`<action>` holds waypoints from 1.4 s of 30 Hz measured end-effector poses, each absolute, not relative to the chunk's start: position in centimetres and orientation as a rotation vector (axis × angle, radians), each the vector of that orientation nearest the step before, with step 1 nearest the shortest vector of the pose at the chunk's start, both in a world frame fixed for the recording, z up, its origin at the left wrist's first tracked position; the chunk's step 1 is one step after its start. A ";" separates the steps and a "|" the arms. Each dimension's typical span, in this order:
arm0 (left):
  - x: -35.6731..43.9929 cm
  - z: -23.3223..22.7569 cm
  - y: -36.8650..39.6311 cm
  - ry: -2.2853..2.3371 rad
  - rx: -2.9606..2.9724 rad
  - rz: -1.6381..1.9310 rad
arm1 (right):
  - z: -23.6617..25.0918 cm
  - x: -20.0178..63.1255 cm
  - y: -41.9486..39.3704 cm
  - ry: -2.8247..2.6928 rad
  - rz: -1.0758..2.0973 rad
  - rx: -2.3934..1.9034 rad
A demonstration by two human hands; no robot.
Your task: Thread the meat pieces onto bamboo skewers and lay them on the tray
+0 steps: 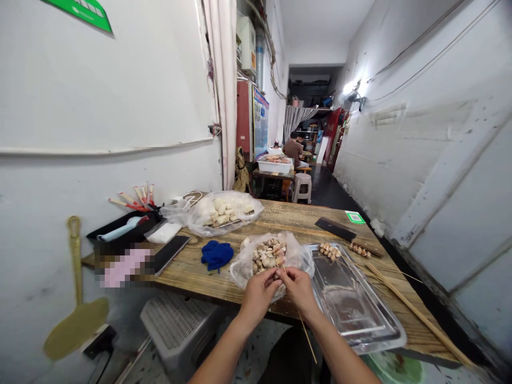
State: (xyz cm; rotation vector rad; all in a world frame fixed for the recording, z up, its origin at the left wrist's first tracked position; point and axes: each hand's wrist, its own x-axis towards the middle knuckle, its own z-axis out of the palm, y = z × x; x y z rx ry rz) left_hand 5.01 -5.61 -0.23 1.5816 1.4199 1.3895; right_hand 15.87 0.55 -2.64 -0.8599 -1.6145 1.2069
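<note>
i have my left hand (259, 295) pinched on a pale food piece and my right hand (298, 288) gripping the thin bamboo skewer (307, 336), both at the near edge of the wooden table (192, 272), against the clear plastic bag of pale meat pieces (267, 255). i'd push straight, fingertips clear. rightward lies a shiny metal tray (352, 304); white walls line a narrow corridor.

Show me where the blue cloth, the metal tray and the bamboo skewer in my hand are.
blue cloth (216, 254), head view, middle of the bundle
metal tray (352, 304), head view, bare floor
bamboo skewer (308, 337), head view, shaft below the right hand (298, 288)
</note>
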 end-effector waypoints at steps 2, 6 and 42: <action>5.0 0.1 -5.9 1.519 1.682 1.369 | -2.4 16.0 0.5 -1.639 1.191 -0.883; 4.7 0.4 -5.9 1.583 1.621 1.440 | -2.1 16.2 0.3 -1.637 1.167 -0.877; 3.9 -0.1 -4.5 1.029 0.513 1.514 | -3.4 20.0 -4.9 -1.832 1.349 -0.813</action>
